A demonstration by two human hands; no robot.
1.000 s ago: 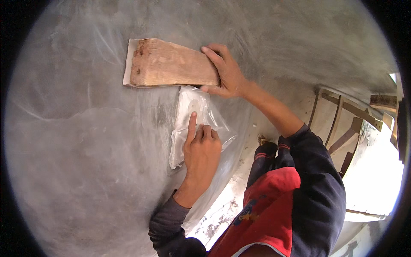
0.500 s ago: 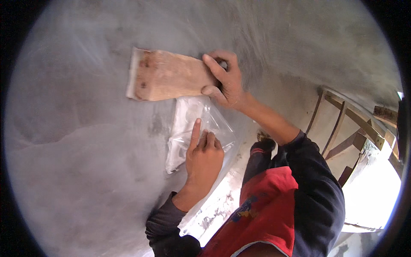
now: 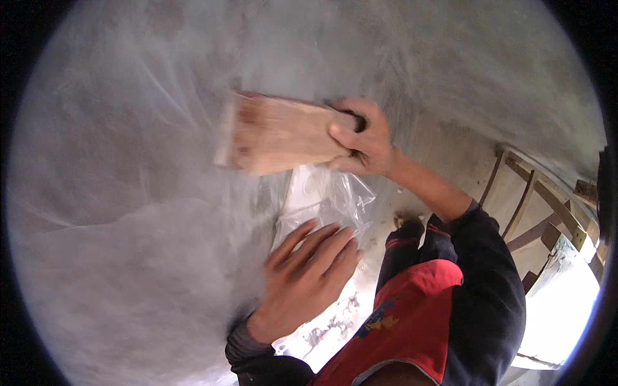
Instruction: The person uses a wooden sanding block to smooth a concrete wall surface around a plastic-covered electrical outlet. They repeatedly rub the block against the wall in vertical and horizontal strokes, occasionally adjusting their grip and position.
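Note:
In my right hand (image 3: pixel 370 138) is a flat wooden board (image 3: pixel 283 135), gripped at its right end with the thumb over the near face. Motion smears the board, and a pale strip runs along its left end. Behind it spreads a grey plastered wall (image 3: pixel 129 257); whether the board touches it I cannot tell. Below the board hangs a clear plastic bag (image 3: pixel 347 196) with something white in it, partly hidden by the board and my left hand (image 3: pixel 306 280). That hand is open, fingers spread, in front of the bag's lower part; contact is unclear.
A wooden frame with several slats (image 3: pixel 531 186) stands at the right. Under it lies a very bright pale area (image 3: pixel 560 305). My dark-clad legs (image 3: pixel 402 251) show beyond the red front of my top (image 3: pixel 418 289).
In the picture, the board and my right hand sit farther right and slightly lower. My left hand has gone from a pointing index finger with curled others to spread fingers.

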